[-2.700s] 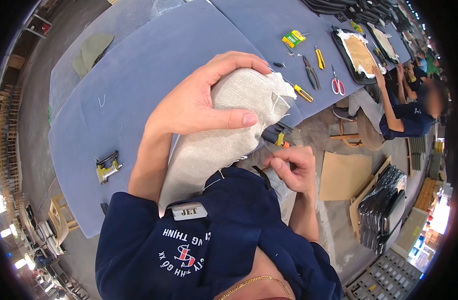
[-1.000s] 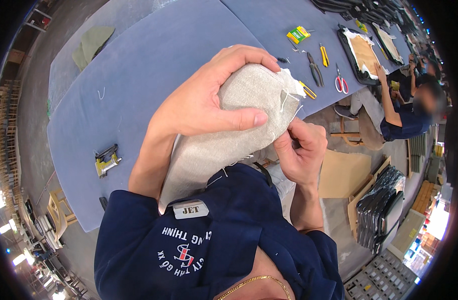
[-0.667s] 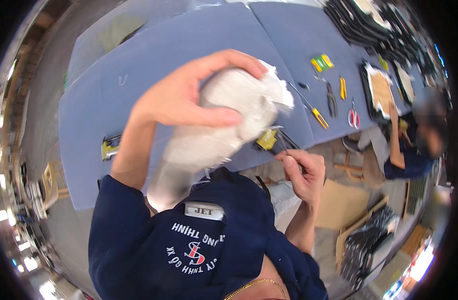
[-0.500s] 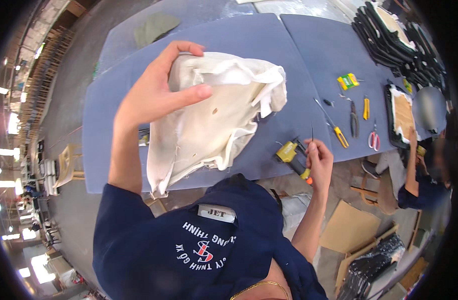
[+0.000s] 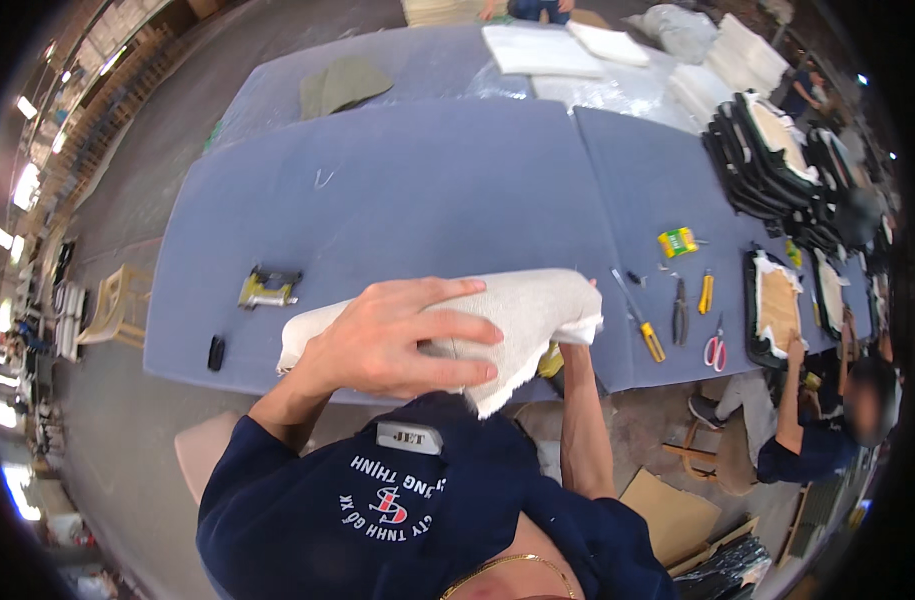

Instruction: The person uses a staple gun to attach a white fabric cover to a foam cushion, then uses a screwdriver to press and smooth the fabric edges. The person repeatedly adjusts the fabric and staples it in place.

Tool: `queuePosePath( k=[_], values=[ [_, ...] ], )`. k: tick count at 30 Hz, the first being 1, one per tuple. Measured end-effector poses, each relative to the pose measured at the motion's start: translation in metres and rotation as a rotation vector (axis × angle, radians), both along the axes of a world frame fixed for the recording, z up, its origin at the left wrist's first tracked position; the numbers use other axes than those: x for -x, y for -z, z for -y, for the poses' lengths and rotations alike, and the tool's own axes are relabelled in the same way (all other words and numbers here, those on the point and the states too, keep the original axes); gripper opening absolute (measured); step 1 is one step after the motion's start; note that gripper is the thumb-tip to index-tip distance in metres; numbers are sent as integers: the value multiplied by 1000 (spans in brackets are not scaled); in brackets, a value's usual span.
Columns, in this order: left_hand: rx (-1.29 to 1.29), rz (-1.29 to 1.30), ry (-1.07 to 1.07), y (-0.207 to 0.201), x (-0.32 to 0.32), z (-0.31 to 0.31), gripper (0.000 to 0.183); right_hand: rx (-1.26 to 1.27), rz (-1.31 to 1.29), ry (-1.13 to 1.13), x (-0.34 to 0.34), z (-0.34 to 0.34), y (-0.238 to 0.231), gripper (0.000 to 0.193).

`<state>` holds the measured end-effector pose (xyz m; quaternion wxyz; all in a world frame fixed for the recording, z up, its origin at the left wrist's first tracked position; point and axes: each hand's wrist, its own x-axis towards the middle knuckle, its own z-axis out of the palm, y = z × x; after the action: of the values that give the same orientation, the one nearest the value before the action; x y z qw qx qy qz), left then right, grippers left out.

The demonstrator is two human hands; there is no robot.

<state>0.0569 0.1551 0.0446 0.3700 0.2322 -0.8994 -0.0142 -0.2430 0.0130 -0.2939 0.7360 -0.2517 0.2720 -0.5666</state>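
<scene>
A cream fabric-covered piece (image 5: 522, 320), like a small cushion or seat pad, is tilted up at the table's near edge, a frayed flap of cloth hanging down. My left hand (image 5: 402, 335) grips it from above, thumb and fingers spread across the cloth. At its right end, my right hand (image 5: 575, 352) reaches behind the piece; its fingers are mostly hidden, so whether it holds anything does not show. Partly covered beside my right wrist is a yellow nail or staple gun (image 5: 550, 362).
Another staple gun (image 5: 269, 288) and a black object (image 5: 216, 352) lie left on the blue-grey table (image 5: 427, 190). To the right are a screwdriver (image 5: 645, 330), pliers (image 5: 680, 312), a yellow cutter (image 5: 705, 291) and scissors (image 5: 715, 348). A co-worker (image 5: 807, 440) sits beyond, near stacked black pads (image 5: 747, 165).
The piece has been turned over and lowered toward me; its outer cloth now faces up. My right hand, earlier pinching a thin needle-like tool, has moved in behind it.
</scene>
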Motion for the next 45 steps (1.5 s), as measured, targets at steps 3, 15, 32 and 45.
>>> queuePosePath(
  k=[3,15,32,45],
  values=[
    [111,-83,154,-12,13,21,30,89,171,-158,61,15,-44,75],
    [-464,-521,99,148,34,77,81,188,-986,697,202,-3,-171,61],
    [-936,-918,221,150,50,69,79,126,-795,570,263,-14,-127,52],
    [-907,-901,174,150,55,61,65,439,-1521,647,214,-36,-147,47]
  ],
)
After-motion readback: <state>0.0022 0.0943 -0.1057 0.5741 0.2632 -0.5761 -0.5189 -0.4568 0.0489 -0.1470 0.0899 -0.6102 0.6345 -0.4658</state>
